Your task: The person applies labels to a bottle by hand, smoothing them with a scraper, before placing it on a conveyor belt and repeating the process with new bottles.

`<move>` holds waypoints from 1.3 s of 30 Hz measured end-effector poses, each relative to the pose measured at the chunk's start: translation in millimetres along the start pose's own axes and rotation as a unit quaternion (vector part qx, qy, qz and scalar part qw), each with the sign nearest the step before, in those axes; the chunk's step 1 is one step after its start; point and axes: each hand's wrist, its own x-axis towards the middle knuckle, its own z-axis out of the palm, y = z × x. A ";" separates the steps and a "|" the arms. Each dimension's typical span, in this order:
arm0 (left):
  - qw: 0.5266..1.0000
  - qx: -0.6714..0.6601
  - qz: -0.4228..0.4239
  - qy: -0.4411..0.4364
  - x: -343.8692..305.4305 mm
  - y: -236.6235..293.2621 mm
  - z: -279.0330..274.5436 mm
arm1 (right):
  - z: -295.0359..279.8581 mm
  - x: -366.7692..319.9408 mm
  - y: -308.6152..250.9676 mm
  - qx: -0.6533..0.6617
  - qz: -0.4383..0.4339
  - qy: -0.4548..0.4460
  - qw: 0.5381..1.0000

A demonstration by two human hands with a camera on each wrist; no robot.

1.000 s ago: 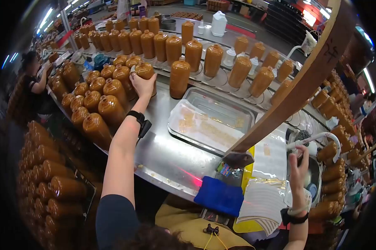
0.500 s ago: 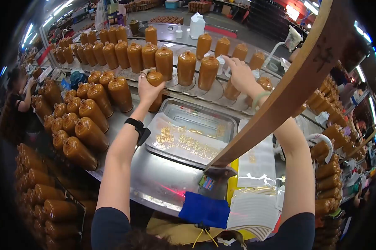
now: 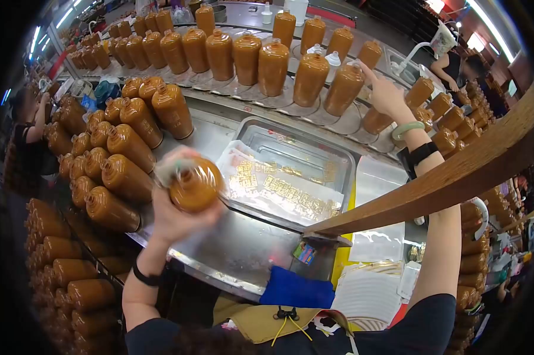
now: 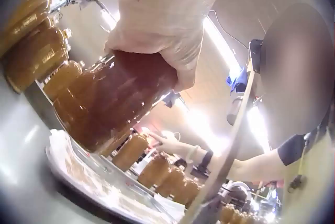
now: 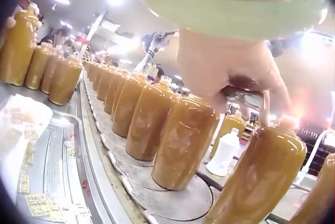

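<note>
My left hand (image 3: 178, 216) grips a brown glazed bottle (image 3: 196, 184) around its upper body, blurred, above the metal counter at the tray's left. The left wrist view shows this bottle (image 4: 112, 103) large beneath my hand (image 4: 157, 35). My right hand (image 3: 390, 97) reaches over the conveyor, its index finger straight at the neck of a standing bottle (image 3: 345, 90). In the right wrist view, fingertips of my right hand (image 5: 235, 69) touch the neck of that bottle (image 5: 259, 171). A metal tray (image 3: 243, 131) holds a white sheet with gold lettering (image 3: 279, 186).
Brown bottles (image 3: 125, 177) crowd the counter's left side, and more line the conveyor (image 3: 249, 106). A wooden post (image 3: 432, 171) slants across the right. A blue cloth (image 3: 296, 288) and a stack of white sheets (image 3: 370, 296) lie near the front edge.
My left hand has brought its bottle from beside the conveyor toward me. My right hand has moved from the sink side up to the conveyor, then along it to the right.
</note>
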 end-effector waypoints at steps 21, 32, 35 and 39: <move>0.994 0.046 0.020 -0.101 78.7 -31.1 51.0 | 5.6 -20.6 131.6 0.157 -0.211 0.095 0.960; 0.981 0.190 0.013 -0.027 300.2 -201.0 161.6 | -8.2 -52.6 132.0 0.174 -0.103 0.091 0.975; 0.996 0.092 0.013 0.008 299.4 -220.2 185.2 | -37.8 -77.1 117.6 0.145 -0.121 0.080 0.979; 0.993 0.109 0.047 0.001 275.6 -192.7 182.6 | -72.6 -108.3 89.4 0.192 -0.143 0.109 0.965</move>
